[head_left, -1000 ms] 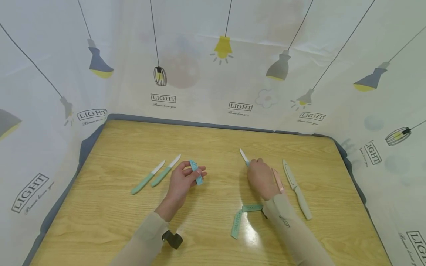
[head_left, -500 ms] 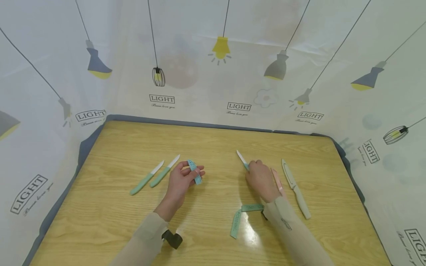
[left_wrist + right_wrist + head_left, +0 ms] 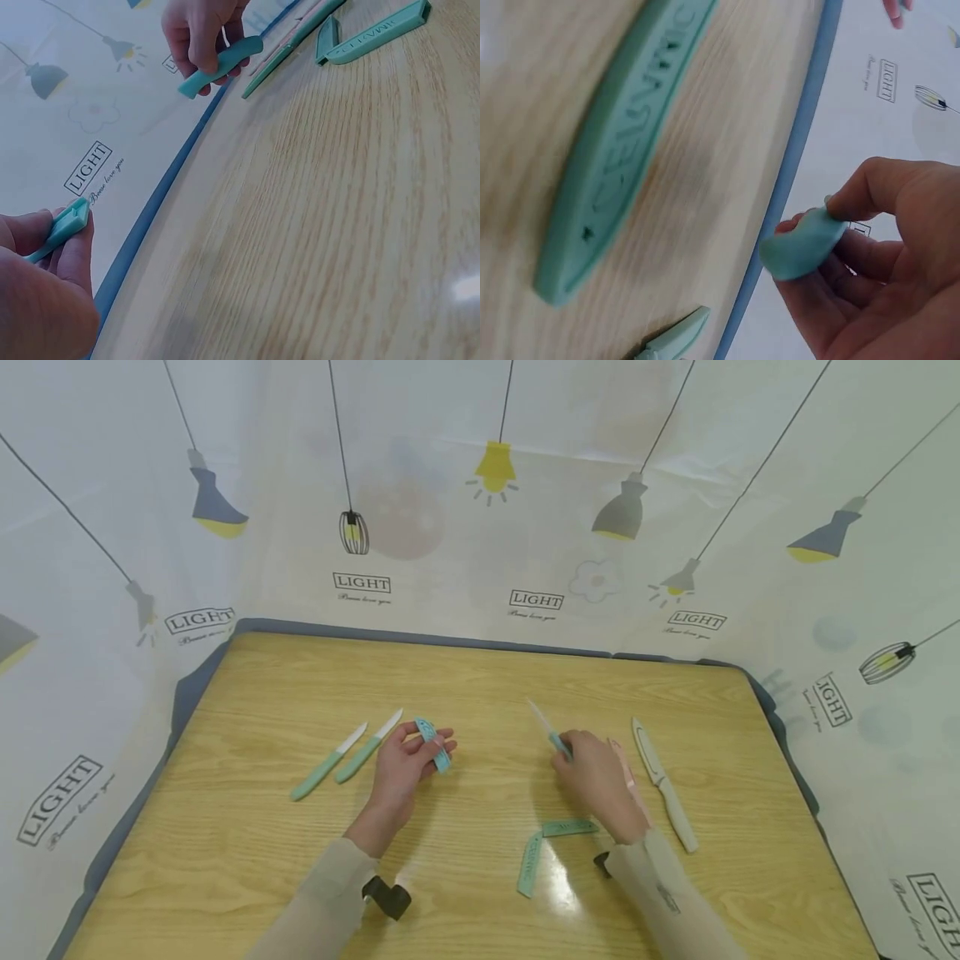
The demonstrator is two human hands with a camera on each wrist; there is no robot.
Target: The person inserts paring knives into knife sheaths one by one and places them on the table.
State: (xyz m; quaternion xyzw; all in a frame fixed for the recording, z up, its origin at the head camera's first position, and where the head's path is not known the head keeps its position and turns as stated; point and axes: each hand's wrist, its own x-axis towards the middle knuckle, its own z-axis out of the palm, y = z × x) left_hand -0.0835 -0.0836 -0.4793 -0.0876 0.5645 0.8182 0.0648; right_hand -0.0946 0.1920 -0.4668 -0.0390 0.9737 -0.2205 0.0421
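Note:
My left hand holds a light blue blade cover between thumb and fingers, above the table. The cover shows its open, slotted end in the left wrist view. My right hand grips a paring knife by its blue handle, with the white blade pointing away and to the left. In the right wrist view the fingers wrap that handle, and the blade is out of sight. Cover and knife are apart. Two green-handled knives with bare white blades lie left of my left hand.
Two green blade covers lie end to end near the front. A pale knife lies at the right, its blade seemingly covered. A pink item is partly hidden behind my right hand. A printed curtain surrounds the wooden table.
My right hand has drawn slightly toward the person, and the knife has turned in it so that more of its blue handle shows. My left hand keeps its grip on the cover.

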